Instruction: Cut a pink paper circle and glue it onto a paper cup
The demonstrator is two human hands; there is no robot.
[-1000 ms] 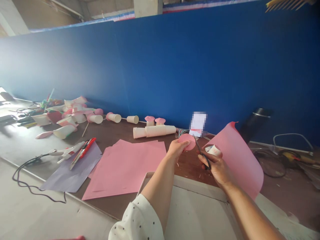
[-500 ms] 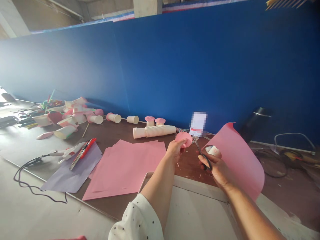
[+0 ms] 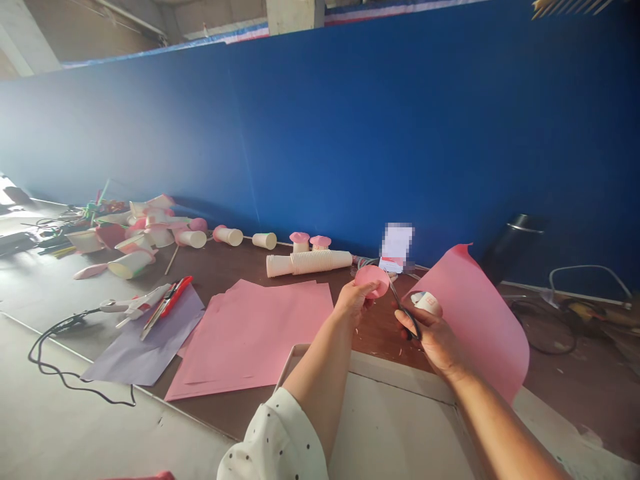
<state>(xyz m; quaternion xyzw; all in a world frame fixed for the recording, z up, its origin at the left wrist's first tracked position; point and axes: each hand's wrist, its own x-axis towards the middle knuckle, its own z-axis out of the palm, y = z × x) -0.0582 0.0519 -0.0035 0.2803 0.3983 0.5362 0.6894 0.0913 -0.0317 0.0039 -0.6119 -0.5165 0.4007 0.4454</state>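
Observation:
My left hand (image 3: 356,299) pinches a round pink paper disc (image 3: 373,281) between thumb and fingers. Beside it, my right hand (image 3: 434,337) is closed round the black handles of a pair of scissors (image 3: 411,320). The scissor blades point up and left, and their tips reach the right edge of the disc. Behind my right hand lies a white roll with red print (image 3: 428,303). A curled pink paper sheet (image 3: 475,313) stands to the right of that hand. Small paper scraps are scattered on the brown table below.
Pink sheets (image 3: 255,333) lie left of my arms. Farther left, a red utility knife (image 3: 173,300) and a white glue gun (image 3: 137,305) rest on purple paper (image 3: 150,360). Stacked paper cups (image 3: 320,262) and pink-topped cups (image 3: 300,241) line the back, before a blue partition (image 3: 320,133).
The disc and my left hand have shifted slightly right, toward the scissors. The blades now meet the disc's edge and look closer together. My right hand has barely moved.

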